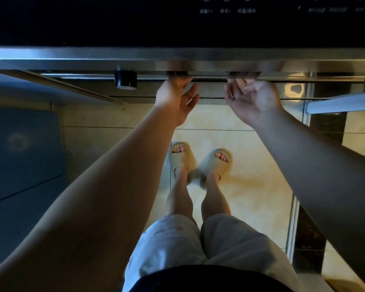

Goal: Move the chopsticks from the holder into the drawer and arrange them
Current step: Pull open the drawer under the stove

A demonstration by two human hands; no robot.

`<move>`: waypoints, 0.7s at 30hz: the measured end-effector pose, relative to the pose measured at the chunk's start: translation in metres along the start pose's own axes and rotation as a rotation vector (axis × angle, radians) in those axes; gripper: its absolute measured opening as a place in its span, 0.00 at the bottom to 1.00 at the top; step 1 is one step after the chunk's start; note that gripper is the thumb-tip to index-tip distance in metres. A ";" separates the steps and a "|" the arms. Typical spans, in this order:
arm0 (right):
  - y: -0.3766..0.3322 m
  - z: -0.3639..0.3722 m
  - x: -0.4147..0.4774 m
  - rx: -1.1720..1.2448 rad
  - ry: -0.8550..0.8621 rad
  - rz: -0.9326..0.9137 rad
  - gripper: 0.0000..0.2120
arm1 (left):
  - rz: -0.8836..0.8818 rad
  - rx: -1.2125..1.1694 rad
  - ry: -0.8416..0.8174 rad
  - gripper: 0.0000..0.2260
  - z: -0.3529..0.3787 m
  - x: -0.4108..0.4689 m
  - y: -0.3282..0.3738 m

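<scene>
My 2 slippers (211, 165) stand on the pale tiled floor (251, 186). Ahead, my left hand (174, 98) and right hand (252, 100) reach palm-up, side by side, to the drawer (93, 57). Each hand's fingers curl under its steel front lip, tips hidden, thumbs free. Beyond is a dark control panel (135, 22).

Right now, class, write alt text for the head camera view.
A left hand and a right hand reach palm-up under a steel rim below a dark panel. Feet in slippers stand on a tiled floor.
</scene>
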State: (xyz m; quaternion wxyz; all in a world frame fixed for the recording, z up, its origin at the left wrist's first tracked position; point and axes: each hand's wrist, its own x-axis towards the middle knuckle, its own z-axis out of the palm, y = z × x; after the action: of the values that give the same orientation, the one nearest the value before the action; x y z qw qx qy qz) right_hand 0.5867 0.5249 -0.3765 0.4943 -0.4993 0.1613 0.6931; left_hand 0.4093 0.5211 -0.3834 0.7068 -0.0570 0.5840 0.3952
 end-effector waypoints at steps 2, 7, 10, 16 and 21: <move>0.001 0.002 -0.006 -0.006 0.010 0.000 0.19 | -0.012 -0.005 0.042 0.12 0.004 -0.003 -0.001; -0.004 0.011 -0.017 -0.166 0.059 -0.010 0.21 | -0.023 0.028 0.082 0.12 0.008 -0.013 0.001; -0.013 0.010 -0.024 -0.257 0.040 0.017 0.24 | -0.042 0.115 0.066 0.05 0.009 -0.020 0.008; -0.016 0.012 -0.035 -0.251 0.012 0.041 0.28 | -0.075 0.172 0.030 0.06 0.010 -0.032 0.015; -0.017 0.011 -0.035 -0.261 -0.006 0.056 0.28 | -0.068 0.175 0.029 0.06 0.008 -0.032 0.014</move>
State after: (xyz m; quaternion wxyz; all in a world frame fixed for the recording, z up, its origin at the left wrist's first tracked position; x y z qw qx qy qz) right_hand 0.5963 0.5220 -0.3371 0.4061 -0.5525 0.0824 0.7232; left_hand 0.4066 0.5194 -0.3473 0.7134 -0.0205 0.6243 0.3175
